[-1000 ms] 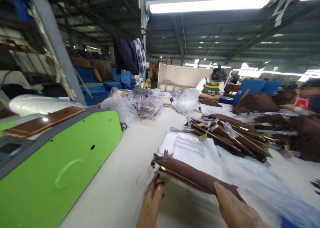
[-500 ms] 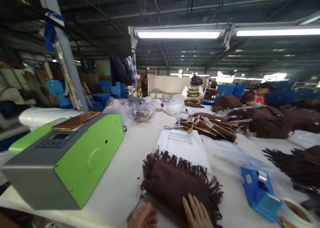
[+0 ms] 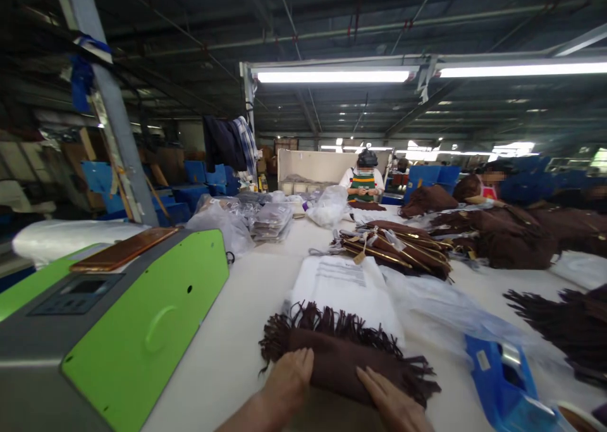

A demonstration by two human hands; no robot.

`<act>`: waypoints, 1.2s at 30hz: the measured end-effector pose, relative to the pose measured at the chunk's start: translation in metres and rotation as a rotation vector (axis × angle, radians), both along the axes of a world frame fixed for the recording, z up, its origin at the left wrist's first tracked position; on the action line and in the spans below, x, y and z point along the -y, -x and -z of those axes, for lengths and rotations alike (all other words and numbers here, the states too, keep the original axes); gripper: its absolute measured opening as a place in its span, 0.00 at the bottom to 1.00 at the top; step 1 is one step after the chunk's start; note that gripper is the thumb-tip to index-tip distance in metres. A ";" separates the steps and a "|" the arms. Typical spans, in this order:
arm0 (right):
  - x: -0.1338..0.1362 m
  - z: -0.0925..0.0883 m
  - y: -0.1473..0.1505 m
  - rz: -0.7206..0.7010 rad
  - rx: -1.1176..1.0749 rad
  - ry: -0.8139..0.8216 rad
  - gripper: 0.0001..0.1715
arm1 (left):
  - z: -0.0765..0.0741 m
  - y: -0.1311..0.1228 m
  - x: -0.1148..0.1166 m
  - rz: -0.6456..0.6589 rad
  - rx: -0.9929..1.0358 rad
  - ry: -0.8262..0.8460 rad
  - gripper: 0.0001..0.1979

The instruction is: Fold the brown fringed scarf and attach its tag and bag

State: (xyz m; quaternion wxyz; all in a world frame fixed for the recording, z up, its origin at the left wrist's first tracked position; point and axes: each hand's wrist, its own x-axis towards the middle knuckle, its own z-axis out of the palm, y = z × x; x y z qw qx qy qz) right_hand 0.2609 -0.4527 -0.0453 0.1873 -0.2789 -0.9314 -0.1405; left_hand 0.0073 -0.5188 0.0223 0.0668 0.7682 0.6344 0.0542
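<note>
A dark brown fabric bag with fringe [image 3: 339,359] lies on the white table in front of me, its fringe spread along the far side and right end. My left hand [image 3: 291,375] is at its near left part, with curled fingers closed on the cloth and the thumb hidden. On the near right part rests my right hand [image 3: 389,397], its fingers stretched out and lying against the fabric. Just beyond the fringe is a white printed plastic bag [image 3: 339,286].
A green and grey machine [image 3: 156,324] stands at left with a brown flat case [image 3: 123,248] on top. To the right are a blue tape dispenser [image 3: 502,381], clear plastic sheeting and another fringed brown item [image 3: 545,312]. Brown pouches [image 3: 393,245] are piled farther back. A co-worker [image 3: 364,182] is across the table.
My left hand has moved up and right from the table onto the bag. The right hand has turned sideways at the near edge. The bag now looks flatter and narrower front to back.
</note>
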 end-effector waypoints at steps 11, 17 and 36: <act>-0.039 -0.235 0.026 0.189 0.224 0.686 0.05 | -0.171 0.018 -0.056 0.101 -0.041 0.269 0.06; -0.064 -0.232 0.038 0.117 0.236 0.733 0.06 | -0.182 0.024 -0.076 0.091 -0.108 0.275 0.08; 0.022 0.008 0.017 -0.026 -0.113 -0.318 0.28 | 0.069 0.028 0.032 0.125 -0.398 -0.804 0.34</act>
